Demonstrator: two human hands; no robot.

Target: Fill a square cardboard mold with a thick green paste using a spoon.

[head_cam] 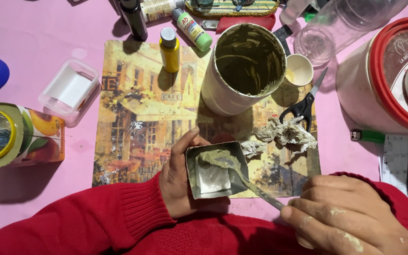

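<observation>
A pink cloth (48, 42) is covering the surface, filling the view from 7 through 12 to 4 o'clock. Light is falling from above, casting soft shadows toward 6 o'clock. A printed mat with a street scene (138, 118) is lying at the centre.

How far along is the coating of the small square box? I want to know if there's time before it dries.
Done: olive-green paste covers the small square metal box's near wall and upper floor. In hand: left hand holds it; right hand spreads paste with a metal spoon. Left: the floor's centre shows bare silver.
</observation>
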